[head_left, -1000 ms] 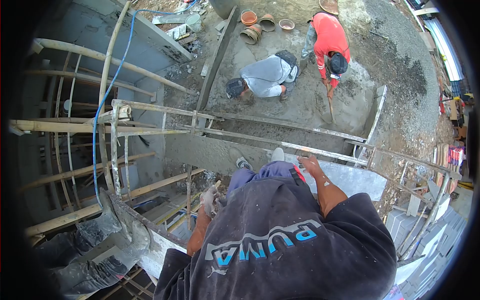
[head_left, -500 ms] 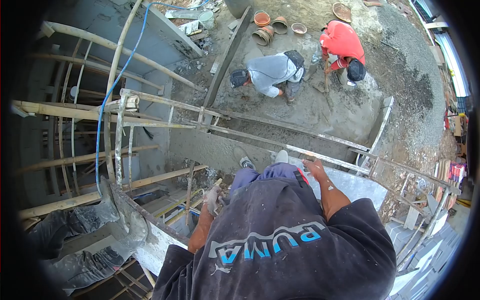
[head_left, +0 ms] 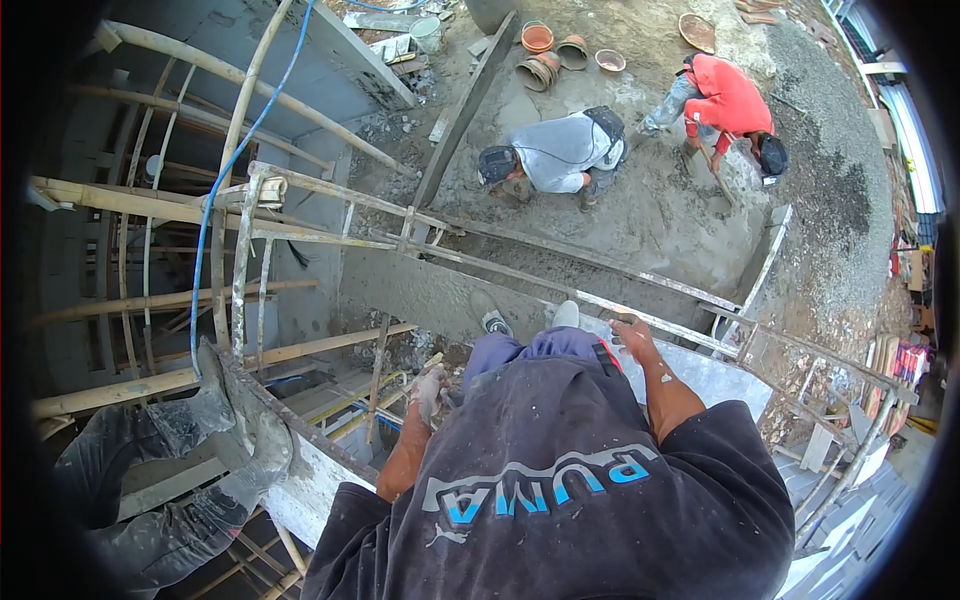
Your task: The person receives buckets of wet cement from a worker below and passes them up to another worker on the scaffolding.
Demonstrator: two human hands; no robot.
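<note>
My left hand (head_left: pixel 428 391), grey with dried cement, hangs beside my left thigh, fingers loosely extended and nothing visible in them. Close beyond its fingertips in the view is the end of a pale yellowish pole (head_left: pixel 431 362). On the other side, my right hand (head_left: pixel 631 337) is open next to my right thigh, fingers apart. It overlaps a pale smooth board (head_left: pixel 700 372) and lies near the whitish scaffold rail (head_left: pixel 655 320). My shoes (head_left: pixel 489 312) point forward on a cement-covered ledge (head_left: pixel 410 290).
Below, a person in grey (head_left: pixel 560 152) crouches and a person in red (head_left: pixel 725 95) bends over a shovel (head_left: pixel 715 180). Another person's cement-caked boots (head_left: pixel 265 448) stand at left. Bamboo poles (head_left: pixel 120 205), a blue hose (head_left: pixel 240 150) and buckets (head_left: pixel 538 70) are around.
The person in red has swung to the right with the shovel. The crouching person sits slightly further right and lower in view. My hands have barely moved.
</note>
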